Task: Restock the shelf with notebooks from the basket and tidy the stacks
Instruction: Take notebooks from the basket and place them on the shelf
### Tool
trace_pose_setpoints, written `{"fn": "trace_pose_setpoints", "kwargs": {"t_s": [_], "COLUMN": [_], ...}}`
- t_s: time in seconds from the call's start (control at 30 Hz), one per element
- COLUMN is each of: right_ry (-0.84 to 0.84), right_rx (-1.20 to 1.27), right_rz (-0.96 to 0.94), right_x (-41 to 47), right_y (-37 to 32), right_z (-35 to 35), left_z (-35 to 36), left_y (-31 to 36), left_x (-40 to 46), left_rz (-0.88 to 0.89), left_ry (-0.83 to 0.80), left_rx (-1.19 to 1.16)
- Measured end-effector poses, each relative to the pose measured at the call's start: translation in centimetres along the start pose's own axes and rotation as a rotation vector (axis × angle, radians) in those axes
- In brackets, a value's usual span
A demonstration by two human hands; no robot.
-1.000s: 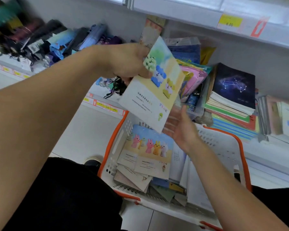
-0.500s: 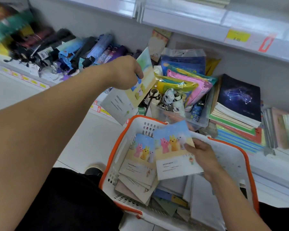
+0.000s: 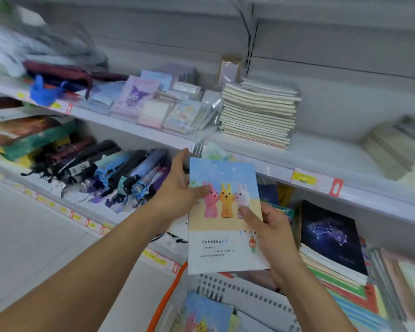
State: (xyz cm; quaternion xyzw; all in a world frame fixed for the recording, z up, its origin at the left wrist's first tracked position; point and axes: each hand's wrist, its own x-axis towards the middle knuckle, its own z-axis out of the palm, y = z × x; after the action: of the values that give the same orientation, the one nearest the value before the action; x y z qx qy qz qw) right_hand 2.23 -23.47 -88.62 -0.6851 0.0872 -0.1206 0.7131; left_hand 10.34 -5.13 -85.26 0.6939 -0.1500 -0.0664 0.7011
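Both hands hold a notebook with three cartoon rabbits on its cover (image 3: 222,219) upright in front of the shelves. My left hand (image 3: 177,190) grips its left edge, and behind that edge a second notebook seems to sit, mostly hidden. My right hand (image 3: 271,233) grips the right edge with the thumb on the cover. Below them is the white basket with an orange rim (image 3: 247,295), holding another rabbit notebook (image 3: 206,315). A tall stack of cream notebooks (image 3: 259,113) stands on the upper shelf (image 3: 321,154).
A dark constellation notebook (image 3: 331,238) tops a colourful stack on the lower shelf at right. Folded umbrellas (image 3: 110,173) lie on the lower shelf at left. Small sticker packs and notepads (image 3: 153,104) fill the upper shelf's left part. A yellow price tag (image 3: 303,178) marks the shelf edge.
The view has tilted up to the upper shelf. My right hand lifted the rabbit notebook out of the basket, and my left hand came over to meet it; both now hold it.
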Motion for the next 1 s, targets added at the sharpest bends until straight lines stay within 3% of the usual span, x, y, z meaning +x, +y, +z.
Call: {"fn": "trace_pose_setpoints", "kwargs": {"t_s": [0.13, 0.27, 0.33, 0.4, 0.5, 0.6, 0.77, 1.0], "right_ry": [0.086, -0.168, -0.202, -0.123, -0.065, 0.013, 0.091, 0.073], "right_rx": [-0.027, 0.112, 0.086, 0.038, 0.056, 0.179, 0.271, -0.108], "right_rz": [0.018, 0.133, 0.076, -0.047, -0.148, -0.131, 0.047, 0.2], "right_x": [0.0, -2.0, -3.1, -3.4, -2.3, 1.8, 14.9, 23.4], "right_y": [-1.7, -3.4, -4.6, -5.6, -8.1, -12.7, -23.2, -23.6], "right_z": [1.1, 1.3, 1.7, 2.0, 2.0, 1.3, -1.2, -3.8], "left_z": [0.3, 0.2, 0.5, 1.1, 1.6, 1.5, 0.8, 0.5], "left_y": [0.7, 1.5, 2.0, 3.0, 4.5, 5.1, 4.7, 3.7], "left_x": [0.1, 0.2, -0.1, -0.4, -0.2, 0.1, 0.0, -0.3], "left_rz": [0.086, 0.129, 0.161, 0.216, 0.2, 0.138, 0.041, -0.003], "left_ry": [0.111, 0.262, 0.328, 0.346, 0.281, 0.192, 0.218, 0.237], "left_rx": [-0.093, -0.119, -0.093, -0.106, -0.179, -0.278, -0.265, -0.031]}}
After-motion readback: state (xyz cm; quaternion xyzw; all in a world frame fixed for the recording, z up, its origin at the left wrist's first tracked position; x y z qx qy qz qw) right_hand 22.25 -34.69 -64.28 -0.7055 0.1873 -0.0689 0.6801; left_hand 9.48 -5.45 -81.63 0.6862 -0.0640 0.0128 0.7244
